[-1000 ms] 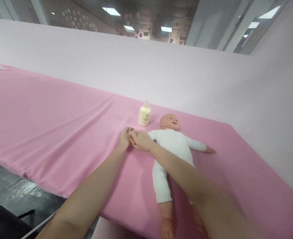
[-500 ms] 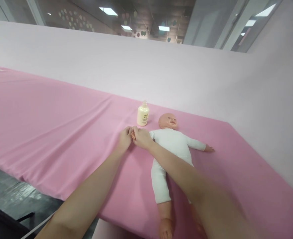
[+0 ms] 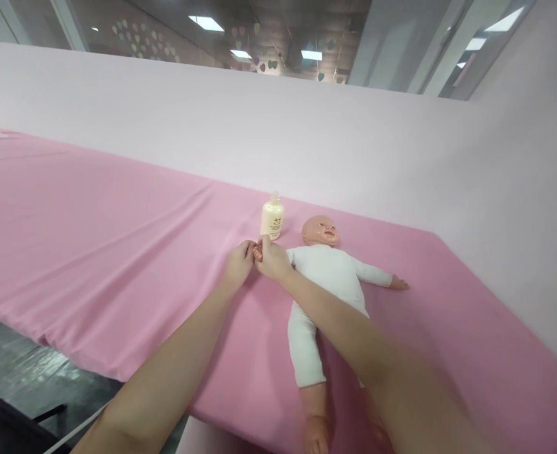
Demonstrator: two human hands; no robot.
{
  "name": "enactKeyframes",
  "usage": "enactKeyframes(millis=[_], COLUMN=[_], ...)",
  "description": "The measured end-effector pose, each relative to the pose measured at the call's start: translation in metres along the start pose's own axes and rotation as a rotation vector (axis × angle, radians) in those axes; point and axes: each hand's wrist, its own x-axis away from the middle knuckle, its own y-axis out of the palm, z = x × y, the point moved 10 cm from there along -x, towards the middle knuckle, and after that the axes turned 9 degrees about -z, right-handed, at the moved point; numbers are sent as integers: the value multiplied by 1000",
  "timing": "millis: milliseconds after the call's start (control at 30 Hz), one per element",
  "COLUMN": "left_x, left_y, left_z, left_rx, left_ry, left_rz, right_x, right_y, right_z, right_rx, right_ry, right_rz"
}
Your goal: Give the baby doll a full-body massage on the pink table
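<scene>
A baby doll (image 3: 329,268) in a white suit lies on its back on the pink-covered table (image 3: 131,239). Its arm on the left side of the view stretches out to my hands, and part of that arm is hidden behind my right hand. My right hand (image 3: 273,258) is closed around the doll's hand (image 3: 258,253), whose small fingers show between my two hands. From the left, my left hand (image 3: 241,261) pinches at the doll's fingers. Just behind my hands stands a bottle of pale yellow lotion (image 3: 272,217), upright, its base partly covered by my right hand.
A white wall (image 3: 240,126) rises behind the table, with glass above it. At the lower left are a dark grey floor (image 3: 8,343) and a black chair (image 3: 4,429). My right forearm crosses over the doll's lower body and one leg.
My right hand has shifted slightly up and right along the doll's hand, and its thumb side is raised. My left hand has followed a little to the right. The doll's body stays in place.
</scene>
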Motion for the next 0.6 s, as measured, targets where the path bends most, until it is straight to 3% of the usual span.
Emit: enactKeyframes(millis=[167,400,600], left_x=[1,2,0], left_y=[0,1,6], left_z=[2,1,5], left_rx=[-59,-32,30], left_ry=[19,26,78], left_rz=[-4,9,-5], right_x=[0,0,0], right_y=[-2,11,9], right_z=[4,0,4], right_rx=[-25,72,56], right_ry=[35,26,65], right_rz=[-4,-182,-188])
